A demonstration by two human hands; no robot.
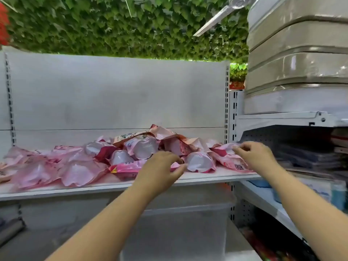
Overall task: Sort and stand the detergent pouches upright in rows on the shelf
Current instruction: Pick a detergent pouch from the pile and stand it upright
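While pouches (81,166) lie heaped flat on the shelf (94,187), expect soft, slick, floppy film.
Your left hand (160,166) pinches one pouch's edge, right hand (252,155) another's corner; grip top seams.

A single head-worn view faces forward, close to the white shelf (120,185) at about its own height, tilting up enough to catch leafy greenery (120,25) above it.

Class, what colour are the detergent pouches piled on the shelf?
Mostly pink with white panels: the detergent pouches on the shelf, seen in the head view.
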